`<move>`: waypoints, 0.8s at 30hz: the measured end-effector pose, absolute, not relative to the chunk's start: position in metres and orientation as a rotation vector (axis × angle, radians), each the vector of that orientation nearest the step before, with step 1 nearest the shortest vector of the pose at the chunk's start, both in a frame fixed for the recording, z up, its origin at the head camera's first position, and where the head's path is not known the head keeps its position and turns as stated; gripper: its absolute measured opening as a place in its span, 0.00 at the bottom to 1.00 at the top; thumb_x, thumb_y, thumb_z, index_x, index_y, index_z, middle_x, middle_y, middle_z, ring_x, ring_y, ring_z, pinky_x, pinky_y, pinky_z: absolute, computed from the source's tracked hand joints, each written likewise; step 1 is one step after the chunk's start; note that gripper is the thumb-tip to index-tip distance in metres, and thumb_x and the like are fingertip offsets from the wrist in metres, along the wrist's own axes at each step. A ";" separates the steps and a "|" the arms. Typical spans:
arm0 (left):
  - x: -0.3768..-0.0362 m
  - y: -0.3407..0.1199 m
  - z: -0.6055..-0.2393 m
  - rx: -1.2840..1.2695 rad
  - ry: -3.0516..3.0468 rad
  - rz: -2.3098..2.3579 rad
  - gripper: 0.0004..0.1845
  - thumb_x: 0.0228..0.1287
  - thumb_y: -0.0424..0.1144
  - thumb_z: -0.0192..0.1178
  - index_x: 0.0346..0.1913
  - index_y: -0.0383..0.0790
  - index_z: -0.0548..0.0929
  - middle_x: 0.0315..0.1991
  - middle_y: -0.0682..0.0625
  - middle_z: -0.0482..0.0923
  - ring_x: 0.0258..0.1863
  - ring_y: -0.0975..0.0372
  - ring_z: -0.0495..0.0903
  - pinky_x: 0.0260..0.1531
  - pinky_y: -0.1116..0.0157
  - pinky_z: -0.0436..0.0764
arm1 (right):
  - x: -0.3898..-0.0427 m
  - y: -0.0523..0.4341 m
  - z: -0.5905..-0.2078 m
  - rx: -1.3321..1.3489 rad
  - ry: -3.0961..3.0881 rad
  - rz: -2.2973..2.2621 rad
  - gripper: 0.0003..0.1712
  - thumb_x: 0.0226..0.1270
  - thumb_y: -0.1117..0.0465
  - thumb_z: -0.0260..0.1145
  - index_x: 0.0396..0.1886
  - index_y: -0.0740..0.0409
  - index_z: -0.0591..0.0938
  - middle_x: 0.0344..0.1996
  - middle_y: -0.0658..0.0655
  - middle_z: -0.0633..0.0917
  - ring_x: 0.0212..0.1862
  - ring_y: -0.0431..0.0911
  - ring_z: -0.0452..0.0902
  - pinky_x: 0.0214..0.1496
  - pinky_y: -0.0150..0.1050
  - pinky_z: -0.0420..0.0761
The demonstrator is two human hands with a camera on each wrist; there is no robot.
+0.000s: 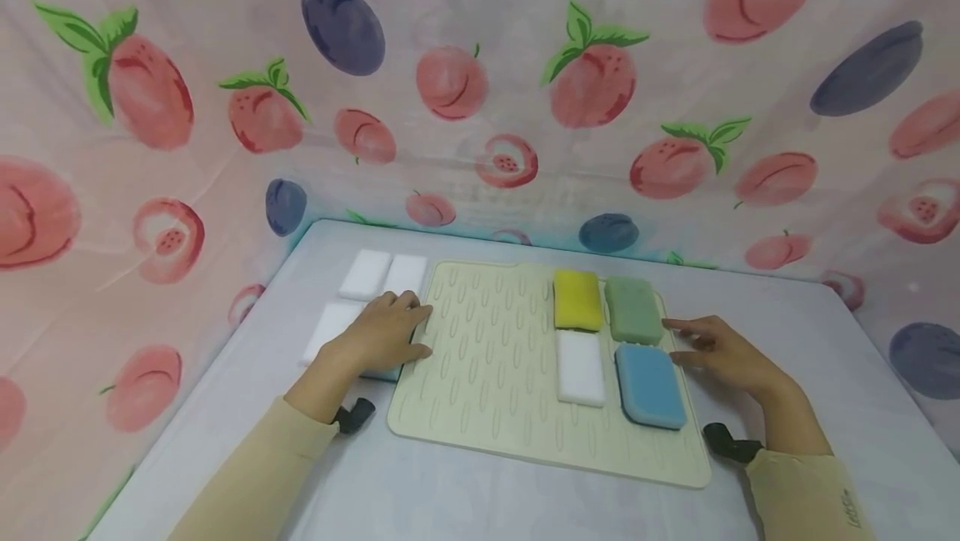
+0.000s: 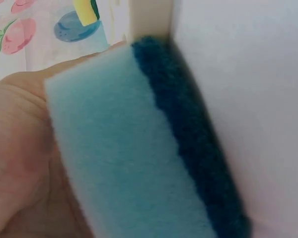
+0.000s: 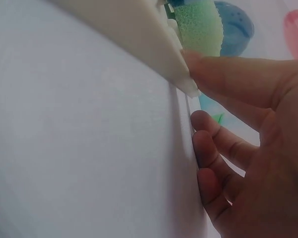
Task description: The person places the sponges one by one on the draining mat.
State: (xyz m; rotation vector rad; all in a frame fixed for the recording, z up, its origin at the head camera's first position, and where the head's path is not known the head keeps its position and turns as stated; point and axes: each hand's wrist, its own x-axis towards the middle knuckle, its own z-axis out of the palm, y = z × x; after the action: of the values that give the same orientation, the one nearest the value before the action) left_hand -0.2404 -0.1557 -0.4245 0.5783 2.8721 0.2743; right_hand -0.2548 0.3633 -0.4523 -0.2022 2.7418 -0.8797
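Observation:
My left hand (image 1: pixel 386 331) lies at the left edge of a cream ribbed mat (image 1: pixel 487 358) and grips a light-blue sponge with a dark-blue scrub side (image 2: pixel 129 148); the palm (image 2: pixel 20 148) presses against the sponge's side. From the head view this sponge is nearly all hidden under the hand. My right hand (image 1: pixel 720 353) rests on the table at the mat's right edge with fingers relaxed and holds nothing. One fingertip (image 3: pixel 208 64) touches the mat's rim (image 3: pixel 134 34) near a green sponge (image 3: pixel 201 27).
On the mat lie a yellow sponge (image 1: pixel 577 299), the green sponge (image 1: pixel 633 312), a white sponge (image 1: pixel 580 368) and a blue sponge (image 1: pixel 651 385). Three white sponges (image 1: pixel 365 274) (image 1: pixel 406 274) (image 1: pixel 330 328) lie left of the mat. Fruit-print cloth walls surround the table (image 1: pixel 825 358).

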 end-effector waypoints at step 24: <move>-0.264 -0.170 -0.400 0.567 2.914 0.236 0.38 0.70 0.53 0.67 0.77 0.40 0.70 0.72 0.41 0.68 0.70 0.43 0.66 0.72 0.44 0.66 | -0.256 0.366 -0.457 -0.179 2.714 -0.900 0.39 0.67 0.53 0.73 0.76 0.55 0.73 0.67 0.71 0.67 0.63 0.66 0.67 0.61 0.68 0.73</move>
State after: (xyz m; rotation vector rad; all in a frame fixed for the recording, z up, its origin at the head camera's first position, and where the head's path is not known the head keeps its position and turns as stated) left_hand -0.2644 -0.1696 -0.3996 0.5672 2.9140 0.2364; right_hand -0.2559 0.3663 -0.4570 -0.1794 2.7139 -0.8997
